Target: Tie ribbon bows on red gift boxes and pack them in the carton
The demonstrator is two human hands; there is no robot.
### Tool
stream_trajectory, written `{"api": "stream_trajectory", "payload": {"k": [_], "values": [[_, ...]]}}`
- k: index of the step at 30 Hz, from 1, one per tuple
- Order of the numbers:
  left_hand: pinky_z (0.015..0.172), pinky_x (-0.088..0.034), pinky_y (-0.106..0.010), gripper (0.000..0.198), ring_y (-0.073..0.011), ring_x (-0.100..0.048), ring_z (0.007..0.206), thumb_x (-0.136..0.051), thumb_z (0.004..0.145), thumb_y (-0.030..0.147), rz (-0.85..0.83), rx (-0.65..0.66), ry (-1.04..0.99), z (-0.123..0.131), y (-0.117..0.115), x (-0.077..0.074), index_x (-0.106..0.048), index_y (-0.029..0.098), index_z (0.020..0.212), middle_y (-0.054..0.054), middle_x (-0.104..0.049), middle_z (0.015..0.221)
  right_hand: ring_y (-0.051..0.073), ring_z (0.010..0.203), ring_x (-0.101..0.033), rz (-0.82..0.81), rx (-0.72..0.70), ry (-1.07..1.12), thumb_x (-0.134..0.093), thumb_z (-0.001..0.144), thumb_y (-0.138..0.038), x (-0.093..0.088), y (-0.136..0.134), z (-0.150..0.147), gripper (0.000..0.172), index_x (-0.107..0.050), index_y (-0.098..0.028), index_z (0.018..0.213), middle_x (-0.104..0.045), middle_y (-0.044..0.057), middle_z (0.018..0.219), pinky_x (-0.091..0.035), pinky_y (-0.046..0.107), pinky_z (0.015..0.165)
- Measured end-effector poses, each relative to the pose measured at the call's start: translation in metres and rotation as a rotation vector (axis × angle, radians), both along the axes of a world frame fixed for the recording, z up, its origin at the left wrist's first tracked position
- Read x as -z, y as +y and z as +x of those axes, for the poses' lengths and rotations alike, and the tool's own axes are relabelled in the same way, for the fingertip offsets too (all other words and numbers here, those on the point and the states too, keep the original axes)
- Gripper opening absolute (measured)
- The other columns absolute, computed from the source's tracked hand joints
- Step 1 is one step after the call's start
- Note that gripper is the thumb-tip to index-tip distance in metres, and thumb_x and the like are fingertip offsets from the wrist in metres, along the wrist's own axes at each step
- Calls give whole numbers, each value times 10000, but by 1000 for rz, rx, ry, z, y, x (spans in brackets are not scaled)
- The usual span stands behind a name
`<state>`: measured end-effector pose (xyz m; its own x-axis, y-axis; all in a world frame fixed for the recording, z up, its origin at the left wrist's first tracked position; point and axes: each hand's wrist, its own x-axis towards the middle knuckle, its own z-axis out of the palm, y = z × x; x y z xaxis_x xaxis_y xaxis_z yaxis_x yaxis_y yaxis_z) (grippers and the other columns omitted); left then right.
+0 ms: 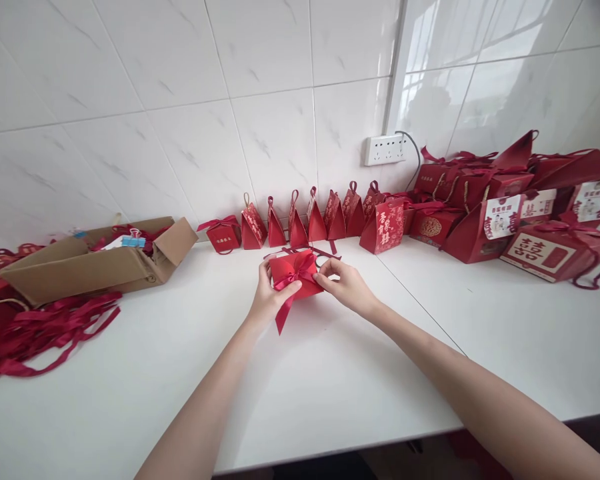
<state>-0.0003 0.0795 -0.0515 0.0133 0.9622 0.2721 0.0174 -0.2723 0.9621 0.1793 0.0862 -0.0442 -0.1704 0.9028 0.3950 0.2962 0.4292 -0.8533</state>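
Observation:
Between my two hands is a small red gift box (307, 288) with a red ribbon bow (296, 275) across its top. One ribbon tail (283, 315) hangs down toward me at the front left. My left hand (270, 293) grips the box along its left side, with the thumb lying on the ribbon. At the right side, my right hand (344, 283) pinches the bow's right-hand loop between thumb and forefinger. Just behind the box lie a loose dark red ribbon (334, 248) and a dark ring shape (323, 260), partly hidden.
Several small red boxes (300, 230) stand in a row along the tiled wall. A cardboard box (90, 267) and a heap of red ribbons (55, 333) are at the left. Larger red gift boxes (480, 227) are piled at the right, near a power strip (385, 151).

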Motion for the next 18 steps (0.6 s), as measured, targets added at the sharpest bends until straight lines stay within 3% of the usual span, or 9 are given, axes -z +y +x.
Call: {"api": "stream_trajectory", "payload": {"k": [4, 8, 13, 18], "values": [[819, -489, -310, 676, -181, -590, 950, -747, 620, 263, -1, -15, -30, 0, 1, 0, -363, 241, 1176, -52, -559, 1091, 145, 631, -564, -38, -66, 19, -585, 752, -338, 3, 1, -1, 159, -510, -201, 779, -574, -17, 672, -505, 314, 635], [781, -488, -305, 596, -168, -597, 885, -725, 620, 237, -30, -112, -48, -1, 2, 0, -387, 230, 1111, -32, -575, 1013, 133, 625, -578, -146, -172, 98, -634, 728, -317, 5, 0, -3, 182, -505, -203, 788, -556, -27, 674, -541, 294, 591], [794, -489, -308, 603, -183, -591, 949, -747, 618, 280, -21, -143, -72, 0, 3, -1, -394, 231, 1104, -46, -569, 1047, 129, 588, -596, -233, -147, 50, -651, 718, -267, 1, -4, -3, 155, -514, -194, 710, -582, -30, 599, -509, 271, 575], [794, -496, -308, 604, -184, -592, 966, -756, 609, 269, -30, -163, -75, 3, 2, -4, -394, 232, 1091, -50, -556, 1096, 132, 609, -581, -236, -126, -83, -688, 669, -292, -5, -10, -4, 234, -503, -189, 569, -624, -20, 609, -434, 248, 571]]}}
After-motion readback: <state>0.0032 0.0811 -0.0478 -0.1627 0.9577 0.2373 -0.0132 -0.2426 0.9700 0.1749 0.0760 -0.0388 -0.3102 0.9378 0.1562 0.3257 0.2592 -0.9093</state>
